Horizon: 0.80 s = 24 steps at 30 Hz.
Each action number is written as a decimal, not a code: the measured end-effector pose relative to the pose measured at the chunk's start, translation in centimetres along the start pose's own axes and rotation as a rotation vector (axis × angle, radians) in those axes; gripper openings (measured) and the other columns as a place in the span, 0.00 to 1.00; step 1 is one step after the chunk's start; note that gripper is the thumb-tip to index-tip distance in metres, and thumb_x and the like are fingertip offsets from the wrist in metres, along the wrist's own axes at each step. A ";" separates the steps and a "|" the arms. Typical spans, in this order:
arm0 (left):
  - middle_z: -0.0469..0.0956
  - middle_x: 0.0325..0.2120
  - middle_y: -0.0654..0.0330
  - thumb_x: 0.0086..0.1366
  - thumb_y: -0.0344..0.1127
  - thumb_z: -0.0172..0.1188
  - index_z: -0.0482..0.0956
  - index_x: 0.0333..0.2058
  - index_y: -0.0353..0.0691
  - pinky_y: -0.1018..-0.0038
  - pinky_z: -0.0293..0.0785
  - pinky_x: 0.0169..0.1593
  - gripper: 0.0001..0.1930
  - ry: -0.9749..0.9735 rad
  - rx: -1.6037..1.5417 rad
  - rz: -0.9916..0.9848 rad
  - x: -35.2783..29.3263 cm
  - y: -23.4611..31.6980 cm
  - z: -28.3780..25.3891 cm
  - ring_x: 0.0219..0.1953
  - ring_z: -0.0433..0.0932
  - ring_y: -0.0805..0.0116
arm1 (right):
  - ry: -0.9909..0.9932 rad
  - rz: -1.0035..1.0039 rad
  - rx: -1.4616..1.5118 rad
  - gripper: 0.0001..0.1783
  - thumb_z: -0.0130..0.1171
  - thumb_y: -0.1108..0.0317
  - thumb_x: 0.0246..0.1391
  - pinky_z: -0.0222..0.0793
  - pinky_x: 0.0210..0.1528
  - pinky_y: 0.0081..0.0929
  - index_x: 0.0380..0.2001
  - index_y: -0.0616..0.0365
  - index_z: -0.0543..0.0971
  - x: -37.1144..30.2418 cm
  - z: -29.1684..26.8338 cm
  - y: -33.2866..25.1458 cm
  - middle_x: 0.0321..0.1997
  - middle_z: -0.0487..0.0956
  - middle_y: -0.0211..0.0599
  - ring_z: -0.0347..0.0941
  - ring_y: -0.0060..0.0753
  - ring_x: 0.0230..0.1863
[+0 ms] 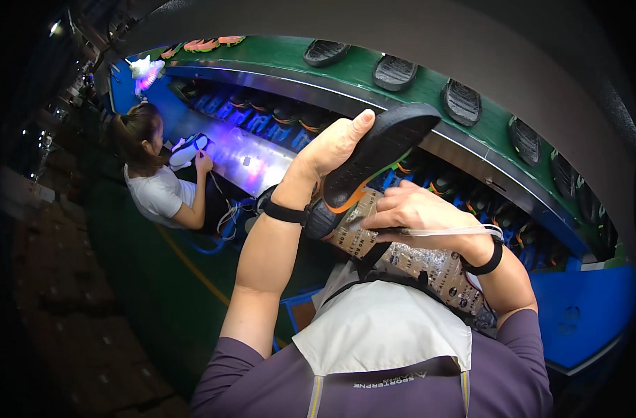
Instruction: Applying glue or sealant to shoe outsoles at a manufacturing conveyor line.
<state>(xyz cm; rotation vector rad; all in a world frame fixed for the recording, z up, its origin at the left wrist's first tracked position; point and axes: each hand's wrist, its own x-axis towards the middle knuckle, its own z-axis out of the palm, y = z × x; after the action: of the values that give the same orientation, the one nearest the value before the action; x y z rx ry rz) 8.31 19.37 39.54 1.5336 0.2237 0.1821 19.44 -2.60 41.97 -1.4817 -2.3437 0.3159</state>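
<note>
My left hand (pixel 335 143) grips a black shoe sole (pixel 380 150) with an orange and green edge. Its thumb lies along the side, and the sole is held tilted up above the bench. Close below it, the fingers of my right hand (pixel 419 212) are bent round a slim pale-handled tool (pixel 446 231). The tool's tip is blurred, so its kind is unclear. Under both hands is a surface covered in printed tape (pixel 429 268). A dark rounded piece (pixel 323 221) sits beside my left wrist.
Several dark soles (pixel 394 72) lie along a green conveyor belt (pixel 429 78) ahead. Below it, a lower rack (pixel 283 129) holds rows of shoes on blue supports. At the left a co-worker (pixel 154 167) handles a white shoe (pixel 189 150) beside a lit metal table (pixel 252 164).
</note>
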 end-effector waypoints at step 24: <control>0.84 0.53 0.49 0.71 0.49 0.51 0.79 0.58 0.35 0.52 0.74 0.65 0.27 0.311 -1.388 -0.360 -10.9 -30.3 7.5 0.55 0.83 0.51 | 0.696 0.751 0.851 0.11 0.68 0.68 0.57 0.73 0.42 0.22 0.42 0.61 0.87 -6.5 8.2 2.9 0.35 0.85 0.28 0.77 0.19 0.36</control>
<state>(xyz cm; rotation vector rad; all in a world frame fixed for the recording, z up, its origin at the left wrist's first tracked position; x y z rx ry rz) -0.98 8.45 9.72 0.0712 0.4803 0.2152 21.10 -7.27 32.32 -1.5625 -0.8629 0.7182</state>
